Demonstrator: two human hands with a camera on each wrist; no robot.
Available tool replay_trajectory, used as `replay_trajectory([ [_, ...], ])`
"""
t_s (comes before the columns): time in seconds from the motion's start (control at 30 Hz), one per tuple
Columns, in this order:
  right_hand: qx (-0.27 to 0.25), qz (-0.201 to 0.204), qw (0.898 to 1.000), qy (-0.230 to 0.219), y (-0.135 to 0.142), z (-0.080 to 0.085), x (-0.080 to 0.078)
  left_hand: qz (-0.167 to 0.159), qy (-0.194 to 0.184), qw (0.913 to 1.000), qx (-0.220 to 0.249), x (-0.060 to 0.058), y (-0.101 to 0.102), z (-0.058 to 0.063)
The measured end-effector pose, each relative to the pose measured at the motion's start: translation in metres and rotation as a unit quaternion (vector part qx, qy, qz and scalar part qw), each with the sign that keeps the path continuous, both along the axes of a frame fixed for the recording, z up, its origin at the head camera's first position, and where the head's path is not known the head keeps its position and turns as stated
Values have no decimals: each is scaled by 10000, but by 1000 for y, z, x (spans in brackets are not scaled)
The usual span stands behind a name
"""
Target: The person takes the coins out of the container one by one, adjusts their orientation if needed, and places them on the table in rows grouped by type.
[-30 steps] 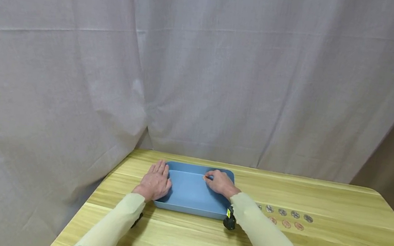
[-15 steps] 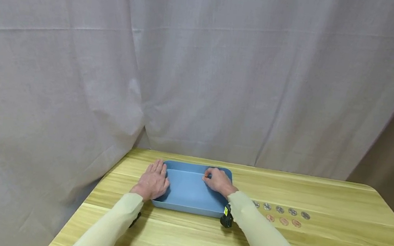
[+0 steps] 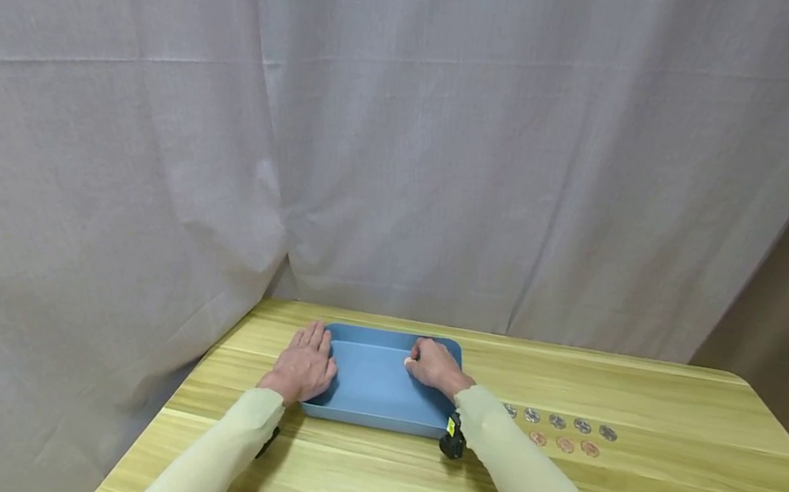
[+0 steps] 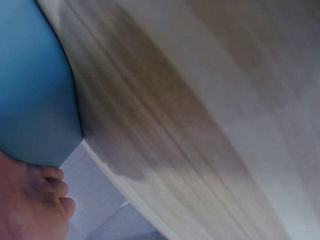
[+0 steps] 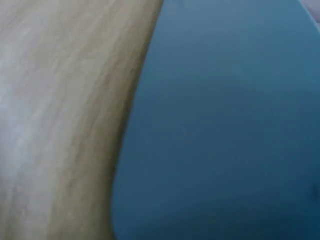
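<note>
A blue rectangular tray [image 3: 375,386] lies on the wooden table. Along its left side rests my left hand [image 3: 302,367], fingers extended forward and thumb over the rim. The left wrist view catches some of its fingers [image 4: 59,190] beside the tray's outer wall [image 4: 40,100]. Over the right part of the tray, my right hand [image 3: 436,367] pinches a small coin [image 3: 410,361] between thumb and index finger. Its face is mostly hidden by the fingertips. Only the tray's wall [image 5: 210,125] and some table appear in the right wrist view; the right hand is out of that view.
Right of the tray lie two rows of coins: several silver coins [image 3: 556,422] behind, copper coins [image 3: 565,445] in front. My right sleeve [image 3: 529,475] passes close to them. A grey curtain [image 3: 407,155] hangs behind the wooden table [image 3: 362,477].
The right hand stays over the tray with the coin, which shows copper earlier and now catches pale light as the fingers shift slightly. The left hand keeps its place. The whole view shifts slightly.
</note>
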State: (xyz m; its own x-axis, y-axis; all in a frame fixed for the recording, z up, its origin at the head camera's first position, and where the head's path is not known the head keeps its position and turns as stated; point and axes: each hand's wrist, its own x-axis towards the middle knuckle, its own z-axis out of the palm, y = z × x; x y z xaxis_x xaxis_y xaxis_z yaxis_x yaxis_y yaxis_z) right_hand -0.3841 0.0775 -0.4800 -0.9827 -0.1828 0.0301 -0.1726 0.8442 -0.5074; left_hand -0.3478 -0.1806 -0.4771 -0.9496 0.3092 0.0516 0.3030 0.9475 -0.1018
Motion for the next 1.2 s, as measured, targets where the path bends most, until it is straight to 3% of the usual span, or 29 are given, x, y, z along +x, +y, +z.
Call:
replay_trajectory([
  [0.53,-243,114,9991,338,-2,-4,4,17,-30,10000,76,0,0,-1],
  [0.8,-540,437,9965,472,2,-3,7,39,-20,10000,27,0,0,-1],
  [1.03,-999,582,9931,209,9,1,18,13,-32,10000,-5,2,1,0],
  [1.2,-1286,665,9895,41,18,12,27,-19,68,10000,-9,1,1,2],
])
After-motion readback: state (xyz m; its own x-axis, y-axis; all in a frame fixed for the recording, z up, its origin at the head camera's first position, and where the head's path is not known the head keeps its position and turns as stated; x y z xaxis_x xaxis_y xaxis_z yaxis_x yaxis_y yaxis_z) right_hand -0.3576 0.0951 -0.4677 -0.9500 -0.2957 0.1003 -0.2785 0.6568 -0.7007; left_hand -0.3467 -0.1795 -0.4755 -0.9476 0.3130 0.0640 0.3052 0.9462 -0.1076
